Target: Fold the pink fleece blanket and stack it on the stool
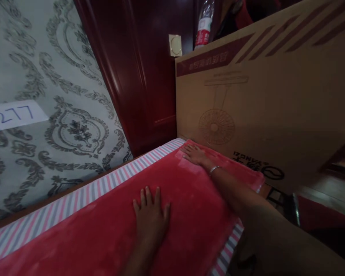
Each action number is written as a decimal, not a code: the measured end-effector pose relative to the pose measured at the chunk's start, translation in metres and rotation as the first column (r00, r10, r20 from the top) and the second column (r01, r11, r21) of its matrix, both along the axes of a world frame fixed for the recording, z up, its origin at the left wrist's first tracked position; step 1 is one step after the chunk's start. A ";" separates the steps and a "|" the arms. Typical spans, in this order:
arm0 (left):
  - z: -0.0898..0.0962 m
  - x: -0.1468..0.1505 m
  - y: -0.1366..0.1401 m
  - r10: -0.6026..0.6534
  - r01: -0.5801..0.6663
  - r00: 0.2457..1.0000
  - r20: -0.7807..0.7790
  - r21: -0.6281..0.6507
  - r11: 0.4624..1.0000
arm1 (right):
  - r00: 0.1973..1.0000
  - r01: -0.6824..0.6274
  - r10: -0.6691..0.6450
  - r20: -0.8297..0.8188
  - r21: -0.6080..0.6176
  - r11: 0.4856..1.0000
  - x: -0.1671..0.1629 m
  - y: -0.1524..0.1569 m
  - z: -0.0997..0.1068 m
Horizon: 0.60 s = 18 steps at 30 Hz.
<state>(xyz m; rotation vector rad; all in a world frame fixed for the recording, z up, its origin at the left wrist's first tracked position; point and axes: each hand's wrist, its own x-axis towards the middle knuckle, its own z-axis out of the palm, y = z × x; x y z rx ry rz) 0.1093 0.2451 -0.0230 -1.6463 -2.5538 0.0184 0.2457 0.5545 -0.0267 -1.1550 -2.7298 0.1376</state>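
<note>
A red plush cloth [103,226] lies spread over a striped pink, grey and white cloth [103,186], which shows along the wall side and at the near right edge. My left hand [151,214] rests flat on the middle of the red cloth, fingers spread. Farther off, my right hand [194,154] presses flat near the far end of the red cloth, fingers apart. A thin bracelet [214,170] circles the right wrist. Around the right hand the pile looks lighter in a patch. Neither hand grips anything.
A big cardboard box [264,99] with a fan drawing stands right behind the far end. On it are a plastic bottle [204,27] and dark items. A dark red wooden panel [138,69] and patterned wallpaper [74,130] border the left; a paper [17,114] reads 277.
</note>
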 end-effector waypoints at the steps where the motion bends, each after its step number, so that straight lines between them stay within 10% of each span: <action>1: 0.000 0.000 0.000 0.001 -0.001 1.000 0.010 0.000 1.000 | 1.000 0.012 -0.012 0.002 0.003 1.000 0.001 0.010 -0.002; 11: 0.001 -0.003 -0.004 0.004 -0.003 0.998 0.065 -0.011 1.000 | 0.996 0.090 -0.090 -0.008 0.010 0.996 -0.001 0.041 -0.015; 18: 0.001 0.000 -0.005 -0.009 0.007 0.998 0.057 0.026 1.000 | 0.998 0.062 -0.062 -0.010 0.014 0.998 -0.019 0.022 0.013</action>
